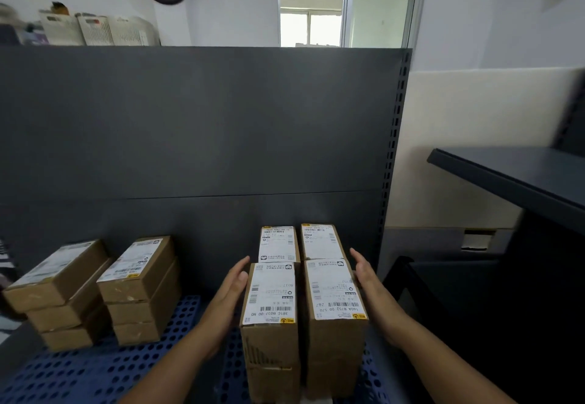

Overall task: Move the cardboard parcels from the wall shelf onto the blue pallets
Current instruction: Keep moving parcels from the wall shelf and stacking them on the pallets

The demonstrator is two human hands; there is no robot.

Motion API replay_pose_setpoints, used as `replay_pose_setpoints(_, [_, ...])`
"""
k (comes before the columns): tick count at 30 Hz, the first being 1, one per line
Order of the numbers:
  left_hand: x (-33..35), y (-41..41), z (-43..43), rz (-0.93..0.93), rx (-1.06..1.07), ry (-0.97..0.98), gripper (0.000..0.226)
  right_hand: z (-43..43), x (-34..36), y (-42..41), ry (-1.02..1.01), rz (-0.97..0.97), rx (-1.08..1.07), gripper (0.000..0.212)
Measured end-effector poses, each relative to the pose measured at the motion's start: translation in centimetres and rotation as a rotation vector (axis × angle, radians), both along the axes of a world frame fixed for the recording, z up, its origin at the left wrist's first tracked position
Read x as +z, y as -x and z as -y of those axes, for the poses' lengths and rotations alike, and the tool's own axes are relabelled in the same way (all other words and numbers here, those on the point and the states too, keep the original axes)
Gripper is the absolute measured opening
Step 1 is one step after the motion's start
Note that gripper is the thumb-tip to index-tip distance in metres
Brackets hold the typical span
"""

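Note:
Four stacks of brown cardboard parcels with white labels stand close together on a blue perforated pallet (95,369). The front left stack (272,293) and front right stack (335,289) are nearest me, with two more stacks (277,244) right behind them. My left hand (232,286) lies flat against the left side of the front left stack, fingers straight. At the right side of the front right stack, my right hand (367,277) is flat too, its thumb at the top edge. Neither hand is curled around a parcel.
Two more three-high parcel stacks (60,267) (136,264) stand on the pallet at the left. A dark grey panel (202,125) rises directly behind the parcels. A dark shelf board (522,176) juts out at the right, with a dark frame below it.

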State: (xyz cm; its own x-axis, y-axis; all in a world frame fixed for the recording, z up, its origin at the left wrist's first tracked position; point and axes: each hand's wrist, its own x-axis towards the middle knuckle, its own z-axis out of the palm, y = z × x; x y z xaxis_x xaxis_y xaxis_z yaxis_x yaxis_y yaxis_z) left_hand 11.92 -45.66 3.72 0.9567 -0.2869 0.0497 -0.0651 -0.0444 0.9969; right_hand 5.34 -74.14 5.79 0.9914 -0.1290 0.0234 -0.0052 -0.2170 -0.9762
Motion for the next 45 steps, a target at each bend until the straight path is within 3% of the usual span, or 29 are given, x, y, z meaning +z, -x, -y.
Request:
replay_pose_setpoints(6, [2.5, 2.4, -1.5, 0.225, 0.092, -0.136, 0.058, -0.1, 3.2, 1.6, 0.238, 0.154, -0.065, 0.054])
replay_pose_setpoints(9, [3.6, 3.4, -2.8, 0.449, 0.242, -0.384, 0.066, -0.4, 5.0, 2.8, 0.428, 0.220, -0.062, 0.058])
replay_pose_setpoints(14, [5.0, 4.8, -4.3, 0.775, 0.536, -1.000, 0.078, -0.5, 6.1, 3.4, 0.761, 0.268, -0.110, 0.068])
replay_pose_setpoints(20, [6.1, 7.8, -5.1, 0.944, 0.647, -1.177, 0.081, -1.6, 6.1, 4.6, 1.021, 0.359, -0.156, 0.069])
replay_pose_setpoints(27, [5.7, 10.9, -10.3, 0.863, 0.701, -1.277, 0.081, -7.6, 7.2, 5.7, 1.055, 0.526, -0.101, 0.066])
replay_pose_setpoints(35, [4.5, 11.0, -19.9, 0.732, 0.743, -1.298, 0.084, -19.3, 7.7, 5.1, 0.978, 0.574, 0.093, 0.070])
replay_pose_setpoints(45, [0.0, 5.5, -33.9, 0.535, 0.700, -1.234, 0.098, -32.7, 3.9, -0.6, 0.866, 0.469, 0.149, 0.080])
